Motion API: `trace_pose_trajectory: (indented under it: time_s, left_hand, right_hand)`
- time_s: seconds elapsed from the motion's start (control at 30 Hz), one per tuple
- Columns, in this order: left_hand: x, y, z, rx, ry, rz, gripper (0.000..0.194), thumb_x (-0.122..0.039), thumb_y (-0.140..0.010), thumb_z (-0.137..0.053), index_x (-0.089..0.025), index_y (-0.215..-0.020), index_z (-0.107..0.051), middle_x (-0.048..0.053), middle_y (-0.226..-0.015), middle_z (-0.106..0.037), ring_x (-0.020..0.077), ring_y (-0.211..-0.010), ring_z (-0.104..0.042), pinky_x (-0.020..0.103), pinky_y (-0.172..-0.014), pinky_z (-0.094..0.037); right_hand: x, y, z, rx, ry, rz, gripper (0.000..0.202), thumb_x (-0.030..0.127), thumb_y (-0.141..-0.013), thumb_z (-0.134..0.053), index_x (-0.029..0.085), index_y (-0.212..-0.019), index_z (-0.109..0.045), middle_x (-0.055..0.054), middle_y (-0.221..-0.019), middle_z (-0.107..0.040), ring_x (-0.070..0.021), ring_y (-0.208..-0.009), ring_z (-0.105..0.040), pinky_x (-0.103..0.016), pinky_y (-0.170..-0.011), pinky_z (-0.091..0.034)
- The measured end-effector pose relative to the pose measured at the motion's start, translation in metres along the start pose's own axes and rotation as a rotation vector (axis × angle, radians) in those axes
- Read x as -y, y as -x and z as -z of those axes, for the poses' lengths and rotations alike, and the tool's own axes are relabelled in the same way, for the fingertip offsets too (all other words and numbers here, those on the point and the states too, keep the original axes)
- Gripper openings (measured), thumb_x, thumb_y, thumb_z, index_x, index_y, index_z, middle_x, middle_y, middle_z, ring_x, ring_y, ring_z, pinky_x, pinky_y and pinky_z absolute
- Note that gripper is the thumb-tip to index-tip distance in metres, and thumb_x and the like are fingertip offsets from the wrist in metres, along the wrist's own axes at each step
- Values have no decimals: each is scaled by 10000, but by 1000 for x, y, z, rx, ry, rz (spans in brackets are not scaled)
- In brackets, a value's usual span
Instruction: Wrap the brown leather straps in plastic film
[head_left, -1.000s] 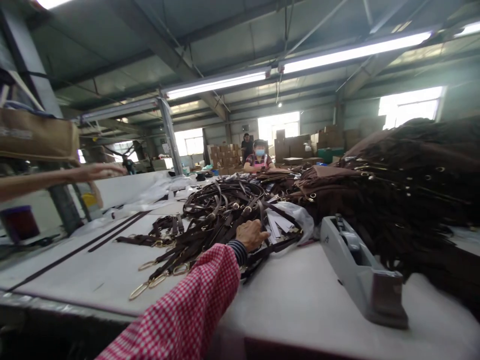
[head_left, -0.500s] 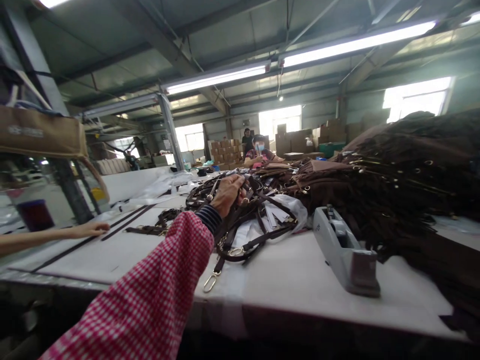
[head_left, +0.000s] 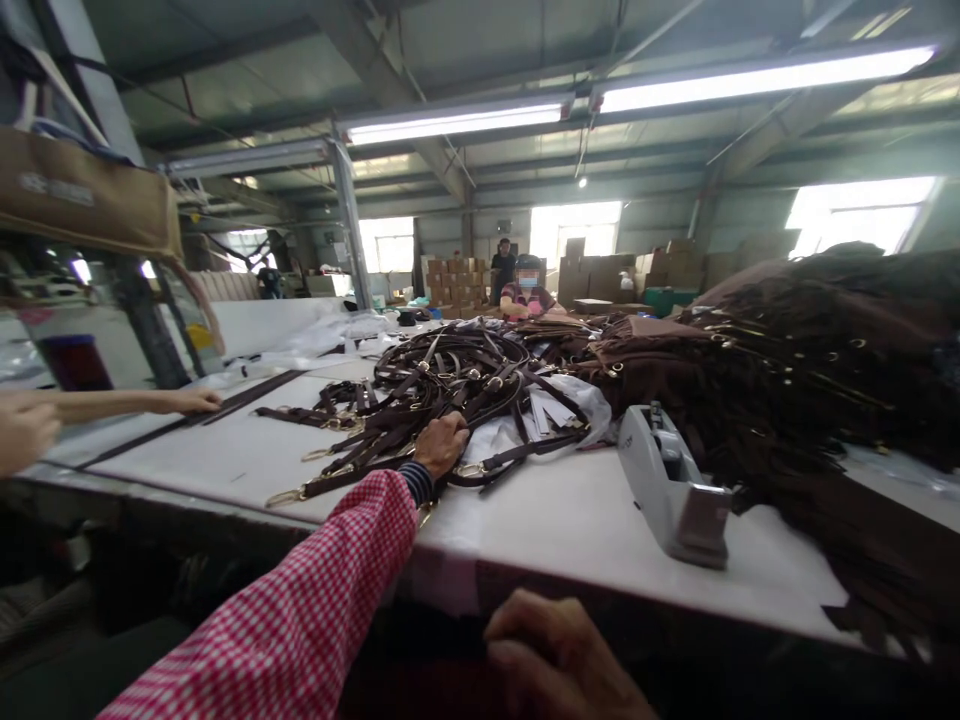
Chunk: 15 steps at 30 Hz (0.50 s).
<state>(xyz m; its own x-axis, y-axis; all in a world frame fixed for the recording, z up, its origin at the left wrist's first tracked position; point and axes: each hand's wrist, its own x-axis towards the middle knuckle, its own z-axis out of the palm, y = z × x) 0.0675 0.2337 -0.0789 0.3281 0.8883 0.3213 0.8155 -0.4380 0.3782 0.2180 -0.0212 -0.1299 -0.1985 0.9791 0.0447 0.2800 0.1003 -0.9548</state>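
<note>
My left hand [head_left: 441, 446], in a pink checked sleeve, is at the near side of a heap of dark brown straps [head_left: 450, 365] with metal clips. Its fingers are closed on a dark brown strap, partly hidden under the hand. Several straps fan out left of it, ending in a metal clip [head_left: 289, 496] near the table edge. My right hand [head_left: 559, 650] is in front of the table edge at the bottom, slightly blurred, with curled fingers and nothing visible in them. White slips [head_left: 551, 412] and clear plastic lie right of the heap.
A grey tape dispenser [head_left: 671, 485] stands on the white table [head_left: 517, 510]. Dark brown fabric pieces [head_left: 810, 370] are piled at right. At left, a co-worker's hand [head_left: 196, 400] touches a long dark strip. A tan bag [head_left: 82, 195] hangs above. Another person [head_left: 527, 290] sits across the table.
My left hand has come down from above the heap to its near edge; straps now lie fanned out left of it. My right hand has entered at the bottom. Another co-worker's hand appears at far left.
</note>
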Motion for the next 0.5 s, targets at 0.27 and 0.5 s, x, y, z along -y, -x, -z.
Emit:
trace_pose_trajectory:
  time_s: [0.27, 0.5]
  left_hand:
    - [3, 85, 26, -77, 79, -136, 80, -252, -1002, -614, -226, -967, -681, 13, -987, -697, 203, -993, -632, 324, -900, -462]
    - [12, 151, -4, -7, 159, -93, 52, -276, -922, -729, -240, -959, -727, 27, -1041, -685, 265, -1064, -568, 410, -913, -398]
  right_hand:
    - [-3, -144, 52, -148, 436, 322, 102, 165, -900, -651, 184, -867, -746, -25, -906, -719, -171, -796, -618, -291, -752, -434]
    - [-36, -164, 54, -208, 517, 306, 126, 191, -906, -629, 203, -868, -749, -26, -919, -703, -189, -840, -626, -316, -791, -417]
